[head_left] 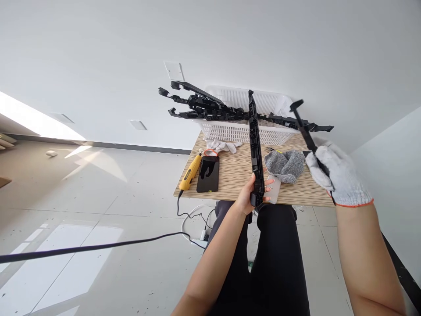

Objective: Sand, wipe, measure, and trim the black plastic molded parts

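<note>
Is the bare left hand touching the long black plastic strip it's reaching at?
Touching. The head view shows the left hand wrapped around the lower end of the long black strip.

Bright daylight from the left glares on the floor (66,245); edges warp.

A black plastic strip (255,149) is showing dark against the pale wood-grain striped table (237,171). The right hand (338,175) is wearing a white knit glove with an orange cuff. At the far edge a white lattice basket (237,129) is standing; near the left edge, a yellow tool (190,173) and a black phone (208,174) are lying beside each other, with a speckled grey cloth (285,165) lying toward the right.
</note>
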Demonstrator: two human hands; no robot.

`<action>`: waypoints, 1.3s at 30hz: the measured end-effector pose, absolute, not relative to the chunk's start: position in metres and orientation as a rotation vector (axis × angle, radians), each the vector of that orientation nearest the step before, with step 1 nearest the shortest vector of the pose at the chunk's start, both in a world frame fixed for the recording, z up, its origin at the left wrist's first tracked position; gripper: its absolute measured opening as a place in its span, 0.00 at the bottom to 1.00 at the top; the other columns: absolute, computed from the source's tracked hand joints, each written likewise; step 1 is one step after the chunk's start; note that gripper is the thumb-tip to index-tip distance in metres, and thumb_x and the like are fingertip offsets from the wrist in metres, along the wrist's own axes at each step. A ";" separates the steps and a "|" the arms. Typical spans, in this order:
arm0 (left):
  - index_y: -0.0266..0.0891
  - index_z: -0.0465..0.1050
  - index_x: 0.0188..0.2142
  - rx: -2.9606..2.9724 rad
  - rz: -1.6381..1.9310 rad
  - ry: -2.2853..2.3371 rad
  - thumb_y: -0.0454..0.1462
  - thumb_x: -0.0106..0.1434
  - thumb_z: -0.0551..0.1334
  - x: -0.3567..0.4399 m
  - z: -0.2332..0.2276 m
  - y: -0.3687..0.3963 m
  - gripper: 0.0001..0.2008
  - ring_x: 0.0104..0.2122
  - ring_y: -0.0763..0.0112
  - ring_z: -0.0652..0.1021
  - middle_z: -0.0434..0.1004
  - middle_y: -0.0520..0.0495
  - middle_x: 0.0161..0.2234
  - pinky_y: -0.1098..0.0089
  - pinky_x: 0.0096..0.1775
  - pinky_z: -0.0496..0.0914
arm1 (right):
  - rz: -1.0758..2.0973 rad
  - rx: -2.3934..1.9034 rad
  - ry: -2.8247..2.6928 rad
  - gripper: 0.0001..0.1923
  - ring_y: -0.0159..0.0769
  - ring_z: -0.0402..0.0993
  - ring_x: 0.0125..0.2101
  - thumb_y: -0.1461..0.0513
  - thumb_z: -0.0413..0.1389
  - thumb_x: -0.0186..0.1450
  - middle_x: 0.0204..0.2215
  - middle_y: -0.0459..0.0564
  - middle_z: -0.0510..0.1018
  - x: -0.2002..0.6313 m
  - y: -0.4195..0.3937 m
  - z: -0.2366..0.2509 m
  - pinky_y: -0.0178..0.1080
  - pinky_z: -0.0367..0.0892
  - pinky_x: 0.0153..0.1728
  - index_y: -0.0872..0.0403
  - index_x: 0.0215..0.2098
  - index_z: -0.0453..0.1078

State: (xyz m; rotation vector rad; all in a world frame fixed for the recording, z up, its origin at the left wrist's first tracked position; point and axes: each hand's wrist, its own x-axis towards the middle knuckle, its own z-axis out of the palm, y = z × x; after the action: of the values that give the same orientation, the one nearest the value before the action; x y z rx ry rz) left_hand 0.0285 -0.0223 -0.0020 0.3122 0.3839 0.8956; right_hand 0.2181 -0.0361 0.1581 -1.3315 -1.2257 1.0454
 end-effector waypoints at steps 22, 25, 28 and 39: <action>0.41 0.63 0.62 0.361 0.898 0.508 0.47 0.72 0.54 0.034 -0.006 -0.017 0.23 0.52 0.52 0.80 0.73 0.35 0.60 0.45 0.57 0.72 | 0.635 -1.601 -1.310 0.15 0.27 0.68 0.21 0.51 0.54 0.67 0.30 0.46 0.77 0.134 0.054 0.090 0.32 0.65 0.20 0.53 0.45 0.66; 0.41 0.64 0.61 0.339 0.897 0.522 0.46 0.72 0.56 0.034 -0.006 -0.016 0.22 0.51 0.53 0.81 0.75 0.35 0.58 0.45 0.57 0.72 | 0.613 -1.607 -1.354 0.17 0.28 0.71 0.27 0.51 0.52 0.70 0.35 0.48 0.77 0.132 0.052 0.088 0.33 0.69 0.26 0.54 0.49 0.68; 0.41 0.67 0.59 0.314 0.902 0.530 0.46 0.72 0.56 0.035 -0.005 -0.017 0.20 0.49 0.55 0.82 0.78 0.38 0.54 0.46 0.56 0.73 | 0.607 -1.606 -1.367 0.18 0.32 0.74 0.34 0.51 0.53 0.71 0.40 0.51 0.77 0.132 0.050 0.088 0.38 0.73 0.35 0.54 0.51 0.69; 0.41 0.72 0.53 0.326 0.874 0.507 0.45 0.73 0.55 0.034 -0.004 -0.017 0.17 0.40 0.65 0.82 0.80 0.43 0.45 0.56 0.47 0.79 | 0.436 -1.656 -1.463 0.25 0.50 0.75 0.50 0.51 0.50 0.69 0.51 0.55 0.79 0.121 0.041 0.089 0.52 0.66 0.54 0.50 0.60 0.69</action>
State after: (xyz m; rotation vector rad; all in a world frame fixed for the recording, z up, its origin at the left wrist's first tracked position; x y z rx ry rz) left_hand 0.0344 -0.0169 -0.0038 0.3263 0.5067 0.8744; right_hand 0.1215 0.0413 0.0886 -1.6561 -1.4628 0.4365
